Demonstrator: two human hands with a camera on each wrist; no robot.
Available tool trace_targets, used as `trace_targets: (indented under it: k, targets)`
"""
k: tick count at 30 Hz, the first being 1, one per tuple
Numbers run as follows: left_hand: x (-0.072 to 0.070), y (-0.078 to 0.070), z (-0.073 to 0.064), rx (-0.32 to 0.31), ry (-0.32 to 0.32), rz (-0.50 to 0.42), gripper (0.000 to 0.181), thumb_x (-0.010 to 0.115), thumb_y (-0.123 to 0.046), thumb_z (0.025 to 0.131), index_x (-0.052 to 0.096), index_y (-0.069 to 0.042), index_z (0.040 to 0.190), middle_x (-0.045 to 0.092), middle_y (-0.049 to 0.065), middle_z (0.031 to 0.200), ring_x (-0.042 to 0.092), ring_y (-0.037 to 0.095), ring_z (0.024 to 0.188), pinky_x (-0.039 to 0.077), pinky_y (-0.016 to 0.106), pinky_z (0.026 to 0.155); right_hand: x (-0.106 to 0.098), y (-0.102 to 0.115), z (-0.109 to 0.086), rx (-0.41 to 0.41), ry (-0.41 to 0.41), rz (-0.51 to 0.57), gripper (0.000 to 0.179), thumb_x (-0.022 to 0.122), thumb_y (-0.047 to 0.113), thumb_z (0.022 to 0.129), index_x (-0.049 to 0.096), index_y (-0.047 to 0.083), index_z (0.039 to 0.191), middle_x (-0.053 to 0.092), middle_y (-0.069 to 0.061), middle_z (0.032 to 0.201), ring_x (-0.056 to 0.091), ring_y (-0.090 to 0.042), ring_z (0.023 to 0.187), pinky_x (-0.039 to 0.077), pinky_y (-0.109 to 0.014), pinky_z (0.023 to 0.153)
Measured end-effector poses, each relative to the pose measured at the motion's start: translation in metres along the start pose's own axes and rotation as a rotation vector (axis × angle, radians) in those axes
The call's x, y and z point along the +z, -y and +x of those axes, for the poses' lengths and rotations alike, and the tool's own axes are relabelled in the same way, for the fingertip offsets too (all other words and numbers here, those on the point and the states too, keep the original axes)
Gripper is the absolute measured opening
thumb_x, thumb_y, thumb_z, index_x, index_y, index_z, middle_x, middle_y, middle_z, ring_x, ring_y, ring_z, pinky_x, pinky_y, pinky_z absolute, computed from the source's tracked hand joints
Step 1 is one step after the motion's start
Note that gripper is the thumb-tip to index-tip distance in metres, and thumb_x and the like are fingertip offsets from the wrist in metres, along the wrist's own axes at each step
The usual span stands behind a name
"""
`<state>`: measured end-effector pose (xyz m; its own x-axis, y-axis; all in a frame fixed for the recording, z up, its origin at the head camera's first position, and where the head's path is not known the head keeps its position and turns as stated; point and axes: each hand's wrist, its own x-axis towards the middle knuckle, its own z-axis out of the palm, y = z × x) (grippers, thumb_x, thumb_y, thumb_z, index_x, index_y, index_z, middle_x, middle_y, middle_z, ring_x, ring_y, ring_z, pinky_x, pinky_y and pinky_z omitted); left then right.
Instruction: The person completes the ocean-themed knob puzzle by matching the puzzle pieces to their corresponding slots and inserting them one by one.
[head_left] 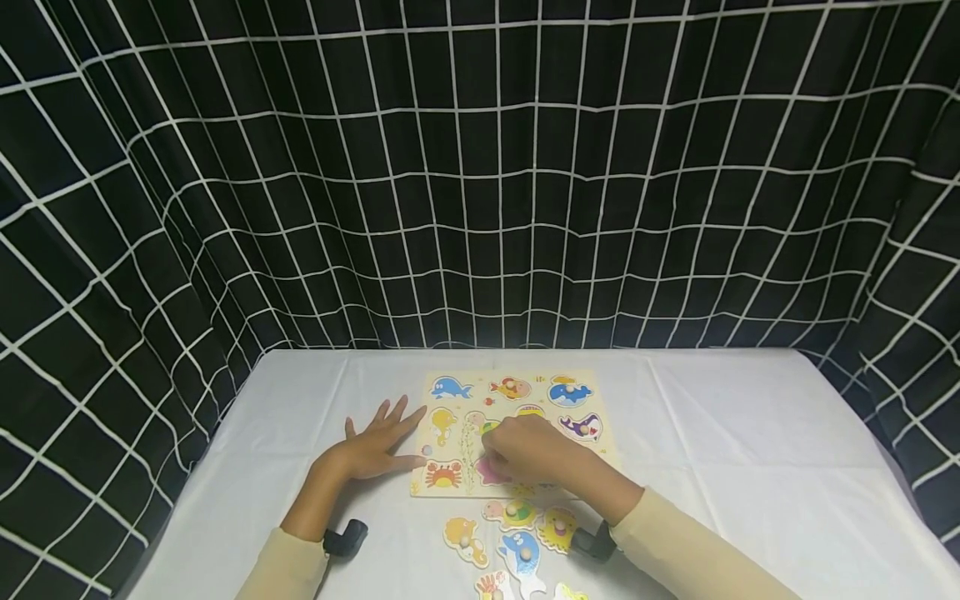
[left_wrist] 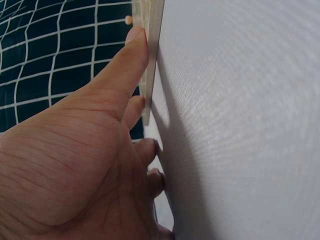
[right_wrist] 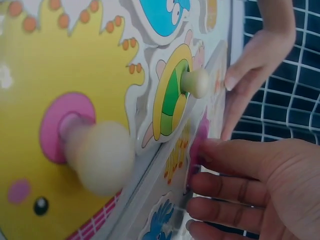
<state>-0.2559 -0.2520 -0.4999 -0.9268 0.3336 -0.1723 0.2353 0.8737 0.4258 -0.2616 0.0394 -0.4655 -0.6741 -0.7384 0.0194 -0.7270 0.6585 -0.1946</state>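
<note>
A light wooden peg puzzle board [head_left: 420,492] with sea-animal shapes lies on the white table. My left hand [head_left: 378,446] spreads its fingers flat at the board's left edge. Its thumb [left_wrist: 122,62] rests over the board's edge in the left wrist view. My right hand [head_left: 528,450] is curled over the lower middle of the board. Its thumb and fingertips pinch at a pink puzzle piece [head_left: 489,472], also seen as magenta [right_wrist: 202,131] in the right wrist view; its knob is hidden behind the fingers.
Loose knobbed pieces lie in front of the board: a turtle [head_left: 517,512], a seahorse [head_left: 465,540], a dolphin [head_left: 522,560], a yellow piece [head_left: 557,529] and others at the frame's bottom. A whale [head_left: 570,392] and fish [head_left: 512,387] sit on the board. A black gridded curtain [head_left: 480,208] encloses the table.
</note>
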Motion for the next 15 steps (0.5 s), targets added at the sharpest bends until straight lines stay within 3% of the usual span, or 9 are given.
trace_targets:
  k: [8,15]
  targets:
    - [-0.002,-0.005,0.0,-0.02,0.01,0.022,0.089,0.064,-0.064,0.09,0.03,-0.024,0.161,0.011,0.014,0.169,0.002,0.041,0.155,-0.005,0.08,0.109,-0.004,0.0,-0.006,0.054,0.025,0.055,0.013,0.071,0.025,0.096,0.068,0.024,0.084,0.055,0.015,0.069,0.051,-0.007,0.062,0.046,-0.024,0.064]
    - [-0.004,-0.005,-0.002,-0.022,0.019,0.013,0.089,0.063,-0.064,0.09,0.029,-0.024,0.161,0.009,0.013,0.17,0.0,0.039,0.156,-0.006,0.079,0.109,-0.016,0.004,-0.02,0.121,-0.003,0.112,0.005,0.073,0.025,0.094,0.076,0.021,0.096,0.059,0.015,0.073,0.054,-0.009,0.066,0.046,-0.028,0.066]
